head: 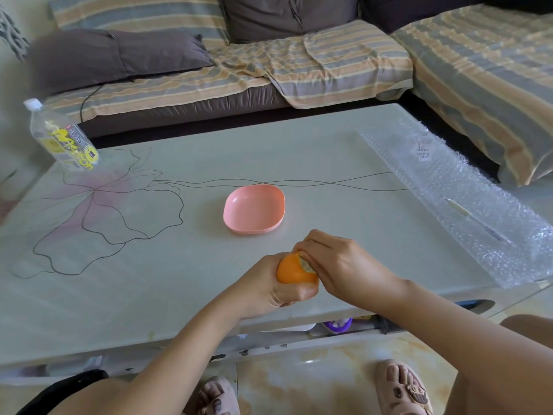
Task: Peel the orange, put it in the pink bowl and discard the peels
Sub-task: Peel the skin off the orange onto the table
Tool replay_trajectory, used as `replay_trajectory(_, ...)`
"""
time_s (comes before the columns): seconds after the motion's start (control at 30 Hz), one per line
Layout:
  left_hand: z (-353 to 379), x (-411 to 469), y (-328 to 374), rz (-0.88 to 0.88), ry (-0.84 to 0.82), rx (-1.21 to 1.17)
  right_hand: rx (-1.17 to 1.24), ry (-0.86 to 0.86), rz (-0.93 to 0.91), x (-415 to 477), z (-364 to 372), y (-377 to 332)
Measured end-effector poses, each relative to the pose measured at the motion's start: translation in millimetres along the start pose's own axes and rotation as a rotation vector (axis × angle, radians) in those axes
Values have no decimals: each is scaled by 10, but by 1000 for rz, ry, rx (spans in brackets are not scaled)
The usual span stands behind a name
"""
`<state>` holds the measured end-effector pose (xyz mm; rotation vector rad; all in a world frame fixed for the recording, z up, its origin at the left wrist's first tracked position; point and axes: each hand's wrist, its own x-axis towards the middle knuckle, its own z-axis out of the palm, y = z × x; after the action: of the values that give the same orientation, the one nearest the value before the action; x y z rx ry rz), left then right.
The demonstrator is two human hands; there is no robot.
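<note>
I noted the left hand (269, 286), its grip closed round the partly peeled round orange (291, 272), over the near edge of the pale glass surface (179, 265). The right hand (338, 265) had its grip pinching the torn peel. Beyond, apart from both hands, the shallow pink plastic bowl (254, 209) stood on the surface. A clear plastic bottle (59, 136) stood far left.

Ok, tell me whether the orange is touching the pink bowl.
Apart. The head view shows a strip of bare table between the orange and the pink bowl.
</note>
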<state>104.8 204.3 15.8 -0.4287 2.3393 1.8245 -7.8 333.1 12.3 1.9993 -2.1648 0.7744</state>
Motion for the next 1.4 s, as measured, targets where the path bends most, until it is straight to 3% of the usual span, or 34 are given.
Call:
replay_trajectory(0.13,-35,14,13,55,83,59,195,99,117,-8,6,-22)
replay_trajectory(0.23,-83,12,21,58,89,76,323,64,168,-5,-5,17)
replay_trajectory(0.47,-11,61,38,15,145,98,16,105,121,25,-7,4)
replay_trajectory(0.6,18,86,54,24,178,138,-18,204,189,102,-3,15)
replay_trajectory(0.8,57,98,59,76,207,96,360,161,668,180,10,75)
replay_trajectory(0.93,8,112,86,49,239,-64,388,118,781,159,25,248)
replay_trajectory(1.13,-9,106,67,7,272,-176,288,86,778,124,76,325)
replay_trajectory(1.2,-10,110,56,9,307,-161,376,110,739,133,31,277)
replay_trajectory(1.3,-13,126,19,19,370,-98,569,46,568,145,-79,118)
replay_trajectory(1.4,-27,135,-17,26,389,-43,541,23,429,115,-64,70)
